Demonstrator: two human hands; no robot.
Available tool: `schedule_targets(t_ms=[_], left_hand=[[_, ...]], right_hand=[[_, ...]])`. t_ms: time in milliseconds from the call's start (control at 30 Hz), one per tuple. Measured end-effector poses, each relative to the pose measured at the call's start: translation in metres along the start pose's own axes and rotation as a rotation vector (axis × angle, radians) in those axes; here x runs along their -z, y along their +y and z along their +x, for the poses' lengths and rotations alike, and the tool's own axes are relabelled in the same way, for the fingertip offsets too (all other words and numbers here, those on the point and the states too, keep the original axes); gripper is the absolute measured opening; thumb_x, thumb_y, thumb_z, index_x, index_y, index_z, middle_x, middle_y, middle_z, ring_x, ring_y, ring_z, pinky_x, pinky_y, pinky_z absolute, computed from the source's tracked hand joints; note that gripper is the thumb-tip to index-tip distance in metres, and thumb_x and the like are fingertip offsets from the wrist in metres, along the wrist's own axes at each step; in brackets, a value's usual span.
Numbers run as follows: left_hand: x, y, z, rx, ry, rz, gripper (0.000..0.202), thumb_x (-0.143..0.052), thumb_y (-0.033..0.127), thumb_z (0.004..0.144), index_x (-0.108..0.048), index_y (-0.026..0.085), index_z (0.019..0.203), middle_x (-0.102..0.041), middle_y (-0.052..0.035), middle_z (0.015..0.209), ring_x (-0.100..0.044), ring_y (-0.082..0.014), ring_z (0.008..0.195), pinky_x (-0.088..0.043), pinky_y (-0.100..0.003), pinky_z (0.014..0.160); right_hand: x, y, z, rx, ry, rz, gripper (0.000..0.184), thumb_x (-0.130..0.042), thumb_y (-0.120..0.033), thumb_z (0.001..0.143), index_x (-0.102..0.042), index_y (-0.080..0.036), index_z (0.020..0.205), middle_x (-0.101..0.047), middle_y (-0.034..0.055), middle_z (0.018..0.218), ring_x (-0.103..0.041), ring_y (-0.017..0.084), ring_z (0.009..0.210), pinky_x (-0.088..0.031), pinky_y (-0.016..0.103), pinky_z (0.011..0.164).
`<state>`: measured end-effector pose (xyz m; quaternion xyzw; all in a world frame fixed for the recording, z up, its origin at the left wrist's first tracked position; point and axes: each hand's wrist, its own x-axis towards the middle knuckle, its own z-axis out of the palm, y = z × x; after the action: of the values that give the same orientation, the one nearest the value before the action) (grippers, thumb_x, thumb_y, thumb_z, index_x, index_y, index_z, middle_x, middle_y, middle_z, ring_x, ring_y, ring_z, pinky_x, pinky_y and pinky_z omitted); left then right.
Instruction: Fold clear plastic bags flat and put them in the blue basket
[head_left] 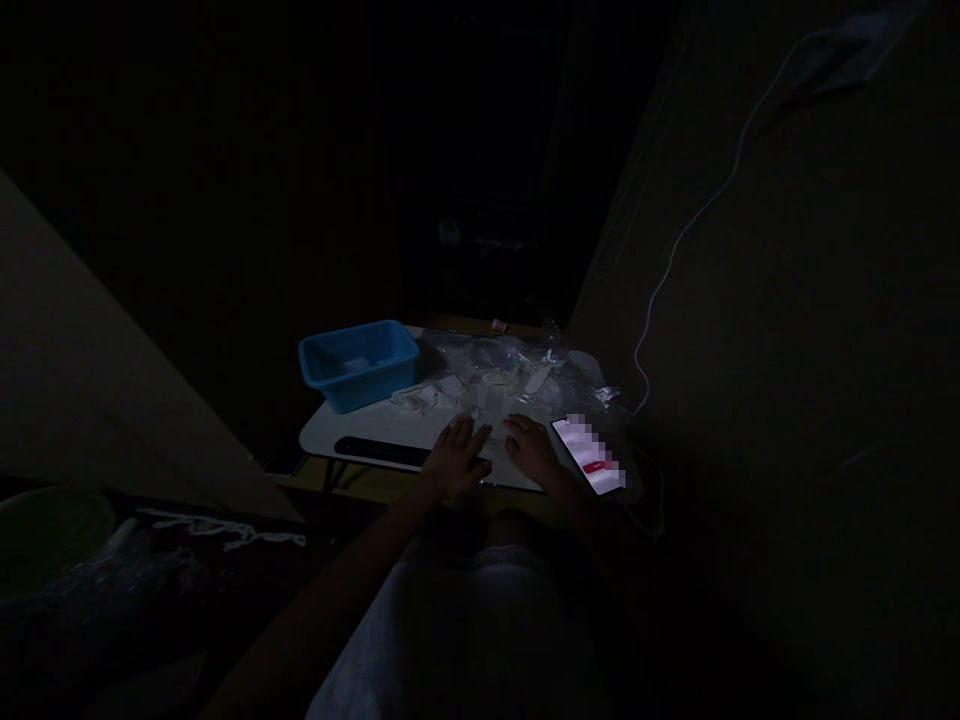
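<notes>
My left hand [456, 457] lies over the near edge of a small white table [319, 435], fingers spread and holding nothing visible. To its right, my right hand [531, 450] rests near the same edge with its fingers stretched forward and apart. Just beyond both hands is a heap of clear plastic bags [510, 355], mixed with small white pieces [431, 395] whose kind I cannot make out. A lit phone [589, 455] lies right of my right hand, its screen partly blurred out. The scene is very dark.
A blue plastic basin [375, 385] stands at the table's back left. Along the front edge runs a dark slot [382, 452]. A white cable [675, 245] hangs down the right wall towards the table. On the floor at left sit a green round container [52, 535] and clear plastic.
</notes>
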<state>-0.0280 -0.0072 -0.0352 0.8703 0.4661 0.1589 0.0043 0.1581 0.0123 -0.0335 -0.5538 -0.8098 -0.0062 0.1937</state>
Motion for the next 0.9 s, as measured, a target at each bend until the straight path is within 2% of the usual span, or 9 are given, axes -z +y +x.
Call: schedule_targets(t_ms=[133, 267, 333, 400, 533, 667, 733, 833, 900], left_hand=[[-0.003, -0.008, 0.0, 0.018, 0.151, -0.194, 0.046, -0.031, 0.038, 0.086, -0.033, 0.019, 0.128, -0.036, -0.0083, 0.134, -0.025, -0.02, 0.126, -0.025, -0.039, 0.101], [-0.006, -0.025, 0.0, 0.235, 0.417, -0.374, 0.039, -0.031, 0.025, 0.083, -0.04, 0.015, 0.119, -0.047, -0.0105, 0.121, -0.041, -0.0182, 0.115, -0.035, -0.036, 0.095], [-0.005, -0.034, 0.001, 0.314, 0.487, -0.38, 0.038, -0.035, 0.022, 0.079, -0.042, 0.014, 0.116, -0.05, -0.0108, 0.114, -0.044, -0.0195, 0.11, -0.038, -0.036, 0.092], [-0.003, -0.04, 0.005, 0.311, 0.48, -0.33, 0.04, -0.041, 0.023, 0.075, -0.043, 0.014, 0.115, -0.051, -0.0107, 0.113, -0.045, -0.0218, 0.108, -0.038, -0.039, 0.092], [0.002, -0.043, 0.022, 0.325, 0.329, -0.18, 0.05, -0.051, 0.027, 0.07, -0.042, 0.013, 0.118, -0.053, -0.0124, 0.114, -0.047, -0.0263, 0.106, -0.038, -0.042, 0.089], [0.001, -0.042, 0.036, 0.329, 0.182, -0.084, 0.042, -0.047, 0.024, 0.074, -0.049, 0.014, 0.114, -0.058, -0.0111, 0.109, -0.051, -0.0251, 0.101, -0.04, -0.04, 0.085], [0.001, -0.042, 0.037, 0.28, 0.181, -0.072, 0.038, -0.044, 0.021, 0.074, -0.053, 0.015, 0.11, -0.059, -0.0093, 0.106, -0.051, -0.0236, 0.099, -0.04, -0.038, 0.085], [0.003, -0.041, 0.033, 0.195, 0.238, -0.102, 0.037, -0.042, 0.022, 0.075, -0.054, 0.017, 0.11, -0.059, -0.0075, 0.107, -0.05, -0.0217, 0.101, -0.04, -0.037, 0.086], [0.006, -0.039, 0.029, 0.101, 0.225, -0.116, 0.035, -0.04, 0.024, 0.077, -0.055, 0.018, 0.109, -0.058, -0.0065, 0.109, -0.048, -0.0206, 0.103, -0.038, -0.037, 0.088]], right_hand=[[0.002, -0.002, 0.001, 0.005, -0.011, -0.011, 0.038, -0.04, -0.017, 0.078, -0.05, -0.016, 0.115, -0.048, 0.0091, 0.124, -0.038, 0.017, 0.117, -0.029, 0.035, 0.095], [0.001, -0.004, 0.001, 0.008, -0.018, -0.015, 0.037, -0.039, -0.016, 0.078, -0.051, -0.016, 0.113, -0.049, 0.0081, 0.123, -0.039, 0.017, 0.116, -0.028, 0.034, 0.094], [0.001, -0.004, 0.002, 0.015, -0.02, -0.011, 0.037, -0.038, -0.016, 0.078, -0.051, -0.017, 0.113, -0.049, 0.0077, 0.123, -0.04, 0.017, 0.115, -0.028, 0.034, 0.094], [0.0, -0.003, 0.003, 0.019, -0.021, -0.007, 0.037, -0.038, -0.016, 0.078, -0.051, -0.017, 0.113, -0.049, 0.0076, 0.122, -0.04, 0.016, 0.115, -0.028, 0.034, 0.094], [0.0, 0.0, 0.007, 0.033, -0.024, -0.001, 0.036, -0.039, -0.016, 0.077, -0.053, -0.018, 0.111, -0.05, 0.0078, 0.122, -0.041, 0.017, 0.114, -0.028, 0.035, 0.093], [0.0, 0.0, 0.009, 0.016, -0.019, 0.003, 0.037, -0.039, -0.017, 0.077, -0.052, -0.019, 0.112, -0.05, 0.0071, 0.122, -0.041, 0.017, 0.114, -0.028, 0.035, 0.093], [0.001, 0.0, 0.008, 0.006, -0.008, 0.01, 0.038, -0.039, -0.017, 0.077, -0.05, -0.018, 0.114, -0.05, 0.0068, 0.122, -0.04, 0.017, 0.115, -0.027, 0.035, 0.094], [0.001, 0.0, 0.006, -0.013, 0.008, 0.024, 0.04, -0.039, -0.016, 0.077, -0.048, -0.017, 0.116, -0.05, 0.0073, 0.122, -0.038, 0.017, 0.117, -0.027, 0.034, 0.094], [0.001, 0.0, 0.005, -0.022, 0.013, 0.032, 0.04, -0.039, -0.016, 0.077, -0.047, -0.017, 0.116, -0.05, 0.0078, 0.122, -0.038, 0.017, 0.117, -0.027, 0.034, 0.094]])
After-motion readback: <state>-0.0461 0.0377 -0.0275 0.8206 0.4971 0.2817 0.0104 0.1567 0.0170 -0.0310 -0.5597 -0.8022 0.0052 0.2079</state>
